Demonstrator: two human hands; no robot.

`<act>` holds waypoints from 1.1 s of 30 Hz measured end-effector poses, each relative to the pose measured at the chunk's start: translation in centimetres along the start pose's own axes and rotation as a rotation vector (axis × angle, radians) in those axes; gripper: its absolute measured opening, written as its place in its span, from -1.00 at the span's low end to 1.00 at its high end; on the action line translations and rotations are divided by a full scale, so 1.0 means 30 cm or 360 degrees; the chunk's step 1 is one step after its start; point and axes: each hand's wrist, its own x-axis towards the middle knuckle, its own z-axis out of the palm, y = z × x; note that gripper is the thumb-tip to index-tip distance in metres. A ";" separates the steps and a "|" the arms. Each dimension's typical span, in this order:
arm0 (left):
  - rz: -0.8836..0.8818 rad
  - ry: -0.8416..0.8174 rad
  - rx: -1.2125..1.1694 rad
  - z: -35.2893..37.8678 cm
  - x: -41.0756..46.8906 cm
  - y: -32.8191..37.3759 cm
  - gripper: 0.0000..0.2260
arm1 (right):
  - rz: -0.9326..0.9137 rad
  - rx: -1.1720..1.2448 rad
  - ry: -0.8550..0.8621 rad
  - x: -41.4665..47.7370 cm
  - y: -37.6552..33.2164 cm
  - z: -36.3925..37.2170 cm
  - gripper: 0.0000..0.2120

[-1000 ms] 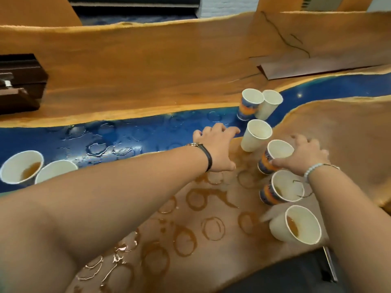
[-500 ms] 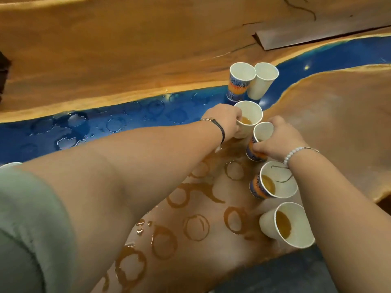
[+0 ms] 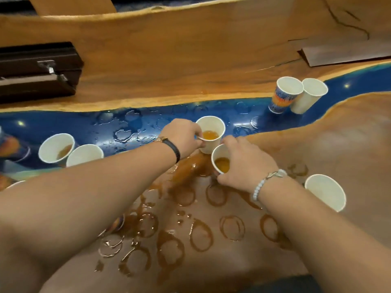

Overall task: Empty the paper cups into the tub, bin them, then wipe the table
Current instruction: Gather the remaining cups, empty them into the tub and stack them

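Observation:
My left hand [image 3: 183, 137] grips a white paper cup [image 3: 212, 127] holding amber liquid, over the blue resin strip. Right beside it, my right hand [image 3: 243, 163] grips a second paper cup [image 3: 220, 155], also with amber liquid inside. The two cups almost touch. Other paper cups stand around: a printed cup [image 3: 284, 94] and a white cup [image 3: 311, 95] at the back right, one white cup [image 3: 325, 192] at the right, two cups [image 3: 56, 148] [image 3: 84, 154] at the left. No tub or bin is in view.
The wooden table [image 3: 190, 60] has a blue resin strip [image 3: 84, 127] across it. Brown ring stains and a spill [image 3: 190, 168] cover the near part. A dark case [image 3: 36, 70] lies at the far left. A dark board [image 3: 347, 53] lies at the far right.
Both hands have closed on cups and carried them leftward off the row at the right. The camera has shifted, bringing the left cups and the dark case back into view.

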 end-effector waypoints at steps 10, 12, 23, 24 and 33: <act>-0.0543 0.0131 0.0234 -0.082 -0.170 -0.280 -0.80 | -0.0450 0.0052 -0.0205 -0.070 -0.408 0.217 -0.33; -0.0602 0.0108 0.0262 -0.079 -0.182 -0.306 -0.78 | -0.0451 0.0065 -0.0196 -0.071 -0.438 0.233 -0.31; -0.0601 0.0056 0.0256 -0.089 -0.217 -0.286 -0.50 | 0.0188 -0.0061 -0.0118 -0.077 -0.129 -0.022 -0.03; -0.0564 0.0142 0.0230 -0.093 -0.216 -0.262 -0.47 | 0.0386 -0.0117 -0.0060 -0.086 -0.035 -0.064 -0.05; -0.0027 0.0306 -0.0019 -0.085 -0.153 0.087 -0.44 | 0.1108 0.0015 -0.0375 -0.170 0.409 -0.041 -0.11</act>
